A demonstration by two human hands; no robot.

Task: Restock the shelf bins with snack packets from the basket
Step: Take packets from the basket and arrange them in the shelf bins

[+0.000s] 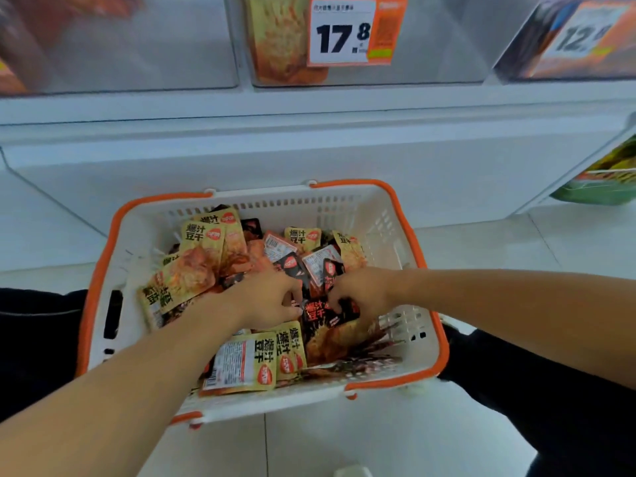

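The big white shelf [309, 139] stands right in front of the person, so the bins are easy to reach from the floor. Three clear bins sit in a row on top of it. The middle bin [430, 46] has see-through walls, so anyone can see how much is inside. It looks nearly bare, with one yellow and orange packet [278, 39] standing up against its front. A price tag [344, 31] is stuck on the front of that bin. The bins to the left and right are blurry, and I cannot tell what is in them.

The basket [395, 215] sits on the floor [344, 442] just in front of the shelf, between the person's dark legs. It is white with orange rims and handles. It stays low and close, so both arms can dip in without a stretch. It is still piled with snack packets, so I think the job is only partly done.

Most of the packets are yellow ones [203, 249], lying every which way. Some dark ones [320, 313] are mixed in near the middle. A few show their white backs.

Both hands are down in the pile, close together. The left hand [272, 301] has its fingers bent down into the packets. The right hand [354, 294] has its fingers curled round the edge of a dark packet. It looks like the hands are gathering a bunch at once, to save trips up to the bins.
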